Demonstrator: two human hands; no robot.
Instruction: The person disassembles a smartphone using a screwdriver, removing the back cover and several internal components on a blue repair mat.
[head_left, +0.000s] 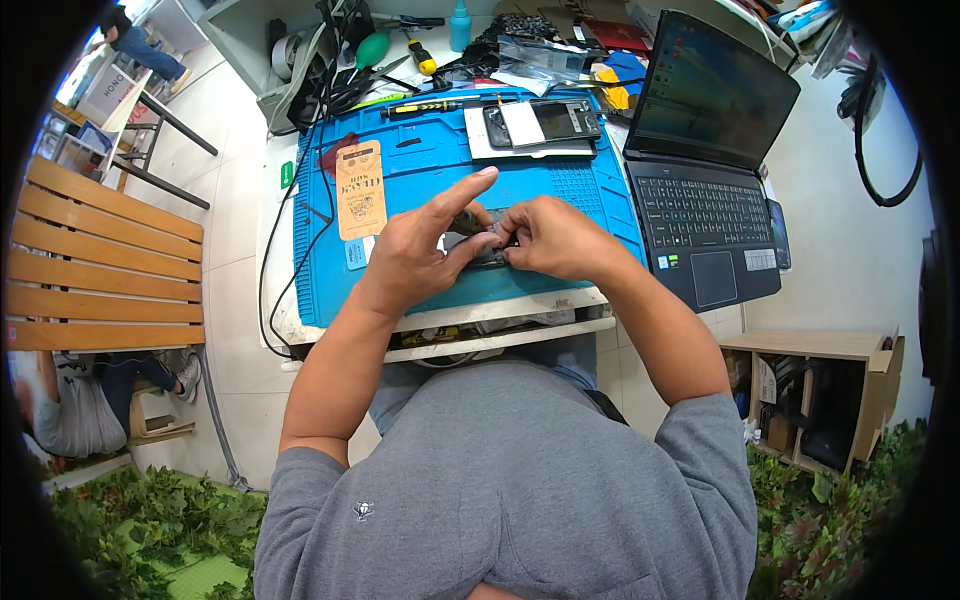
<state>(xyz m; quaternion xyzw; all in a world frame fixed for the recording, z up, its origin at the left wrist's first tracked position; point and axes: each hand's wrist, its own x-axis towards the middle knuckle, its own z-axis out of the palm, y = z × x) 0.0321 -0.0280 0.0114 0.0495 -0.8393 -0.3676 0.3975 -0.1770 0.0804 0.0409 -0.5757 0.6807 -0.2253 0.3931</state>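
Observation:
Both of my hands meet over the near middle of a blue silicone work mat [430, 175]. My left hand [425, 240] points its index finger outward, while the thumb and other fingers close around a small dark greenish piece [465, 222], whose kind is unclear. My right hand [555, 238] is pinched, fingertips touching the left's; what it grips is hidden. Beneath the fingers lies a dark, flat device [490, 257], mostly covered by my hands. Beyond them, a black phone [568, 120] and a white flat piece [523, 125] rest on a white box [480, 150].
An open laptop [700, 200] stands at the right. A brown card packet [360, 190] lies on the mat's left, near dark cables [322, 110]. A yellow-black screwdriver [425, 107] and a green blower bulb [373, 48] are farther back. A slatted wooden bench [105, 255] stands left.

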